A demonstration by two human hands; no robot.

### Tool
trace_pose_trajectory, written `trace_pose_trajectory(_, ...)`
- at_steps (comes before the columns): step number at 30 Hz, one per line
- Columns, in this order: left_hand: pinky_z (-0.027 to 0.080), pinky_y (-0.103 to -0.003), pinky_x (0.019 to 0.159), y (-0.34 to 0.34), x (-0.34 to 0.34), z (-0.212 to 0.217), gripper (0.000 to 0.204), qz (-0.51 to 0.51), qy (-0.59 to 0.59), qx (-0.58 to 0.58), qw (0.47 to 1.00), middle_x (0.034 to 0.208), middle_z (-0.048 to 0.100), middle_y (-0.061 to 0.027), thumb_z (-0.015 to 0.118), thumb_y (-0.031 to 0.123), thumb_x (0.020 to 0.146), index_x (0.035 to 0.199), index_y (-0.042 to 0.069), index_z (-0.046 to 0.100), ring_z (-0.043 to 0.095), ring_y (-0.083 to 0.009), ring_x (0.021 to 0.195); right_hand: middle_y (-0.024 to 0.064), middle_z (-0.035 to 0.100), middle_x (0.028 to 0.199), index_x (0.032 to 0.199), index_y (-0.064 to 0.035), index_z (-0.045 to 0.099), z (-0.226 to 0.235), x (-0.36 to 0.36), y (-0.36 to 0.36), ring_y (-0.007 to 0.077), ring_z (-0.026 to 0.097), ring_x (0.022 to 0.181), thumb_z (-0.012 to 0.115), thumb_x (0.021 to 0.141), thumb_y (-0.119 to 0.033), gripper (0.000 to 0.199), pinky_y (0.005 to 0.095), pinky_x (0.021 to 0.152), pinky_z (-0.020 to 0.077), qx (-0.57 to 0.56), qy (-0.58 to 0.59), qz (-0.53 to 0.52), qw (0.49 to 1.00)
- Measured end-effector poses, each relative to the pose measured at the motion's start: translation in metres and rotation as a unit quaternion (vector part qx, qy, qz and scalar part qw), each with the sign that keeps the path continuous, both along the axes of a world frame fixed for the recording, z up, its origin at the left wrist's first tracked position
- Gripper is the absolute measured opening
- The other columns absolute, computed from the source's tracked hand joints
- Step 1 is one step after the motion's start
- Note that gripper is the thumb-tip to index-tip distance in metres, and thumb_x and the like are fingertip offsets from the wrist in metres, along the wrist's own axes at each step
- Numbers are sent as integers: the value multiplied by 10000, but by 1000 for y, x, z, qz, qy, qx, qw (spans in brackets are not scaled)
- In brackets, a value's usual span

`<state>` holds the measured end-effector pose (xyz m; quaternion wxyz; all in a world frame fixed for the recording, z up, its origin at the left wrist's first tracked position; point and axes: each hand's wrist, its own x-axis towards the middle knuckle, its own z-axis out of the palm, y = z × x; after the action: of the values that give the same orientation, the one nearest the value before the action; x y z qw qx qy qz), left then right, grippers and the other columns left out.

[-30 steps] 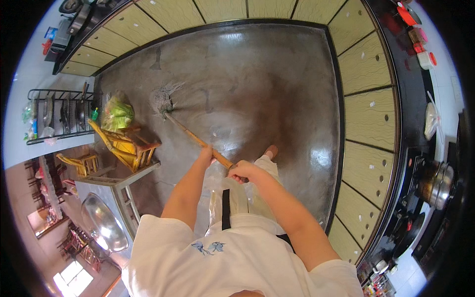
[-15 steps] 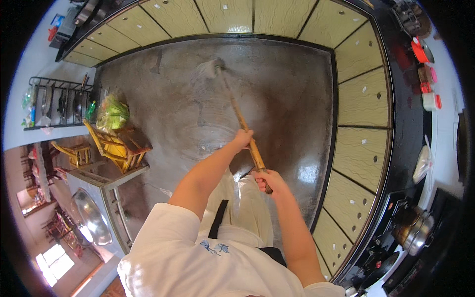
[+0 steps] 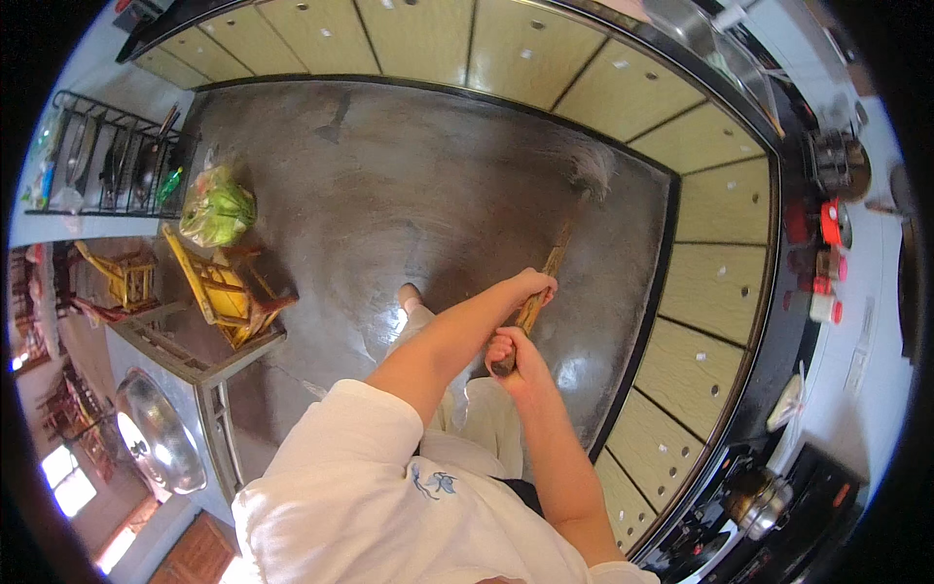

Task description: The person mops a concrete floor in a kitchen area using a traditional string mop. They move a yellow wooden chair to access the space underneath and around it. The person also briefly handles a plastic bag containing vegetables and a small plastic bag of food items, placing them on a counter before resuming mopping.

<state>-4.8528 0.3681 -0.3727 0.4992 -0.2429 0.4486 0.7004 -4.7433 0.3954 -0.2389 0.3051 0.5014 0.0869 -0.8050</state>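
A mop with a wooden handle (image 3: pixel 528 315) slants away from my body toward the far right of the floor. Its grey string head (image 3: pixel 592 173) spreads on the wet grey floor (image 3: pixel 389 185), near the corner of the cabinets. My left hand (image 3: pixel 535 283) is wrapped round the handle farther down the shaft. Closer to me, my right hand (image 3: pixel 516 356) grips the handle by its dark butt end. Both arms reach forward, the left crossing in front of my body.
Pale yellow cabinets (image 3: pixel 702 277) line the far and right sides under a dark counter. Wooden chairs (image 3: pixel 229 292) and a plastic bag of green vegetables (image 3: pixel 220 214) stand at left, below a black rack (image 3: pixel 107 156). A metal-framed table (image 3: pixel 185 341) is nearer.
The mop head has swept right across the floor, from the far middle to near the right corner. Both hands have shifted with the handle, and my view has turned somewhat.
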Motion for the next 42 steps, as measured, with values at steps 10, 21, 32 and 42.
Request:
trace_pose_trajectory(10,402,-233,450,-238,-70,5,158,124,21,36,991,570,489,-25,562,110,796,667,50,492,470,-110,480,-5,383,625,712,-62,393,40,-95,-212,98,389,534,443,851,-35,150,255,502,381,-18,54,189,980)
trace_pose_trajectory(21,420,-221,416,-399,-129,12,187,440,-53,1,897,571,497,-22,569,125,803,658,69,466,466,-105,451,-10,393,590,697,-57,401,45,-209,-302,78,398,509,486,824,-30,156,228,468,384,-74,60,450,888)
trace_pose_trajectory(32,502,-298,497,-494,-206,-30,185,630,-114,-32,767,671,530,-84,563,157,833,749,12,486,560,-190,560,40,452,560,650,-23,449,-7,-361,-387,137,451,453,536,769,-16,147,295,428,419,19,171,752,637)
trace_pose_trajectory(42,501,-313,511,-681,-320,-59,154,599,-47,-140,787,673,573,-99,553,135,789,758,-5,497,621,-211,593,62,466,531,647,-13,464,-61,-500,-593,172,478,435,548,753,-18,136,308,445,446,62,247,855,451)
